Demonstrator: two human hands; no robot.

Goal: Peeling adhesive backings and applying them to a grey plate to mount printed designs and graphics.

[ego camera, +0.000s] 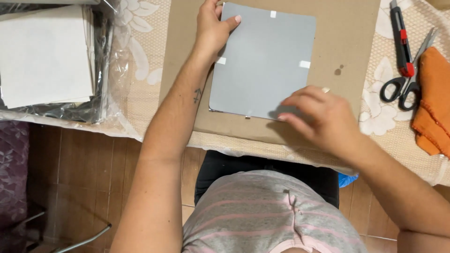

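At the centre of the frame, my left hand (212, 29) pins the top left corner of a grey sheet (262, 61) lying flat on brown cardboard (347, 42), fingers spread, gripping nothing. My right hand (318, 117) rests open-fingered on its lower right edge. The sheet looks thin, light and bendable, best lifted by its edges. Scissors (405, 79) and a utility knife (402, 37) lie at upper right.

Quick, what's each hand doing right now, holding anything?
Left hand: open, holding nothing, thumb pressing the top left corner of the grey sheet.
Right hand: open, holding nothing, fingertips on the sheet's lower right edge.
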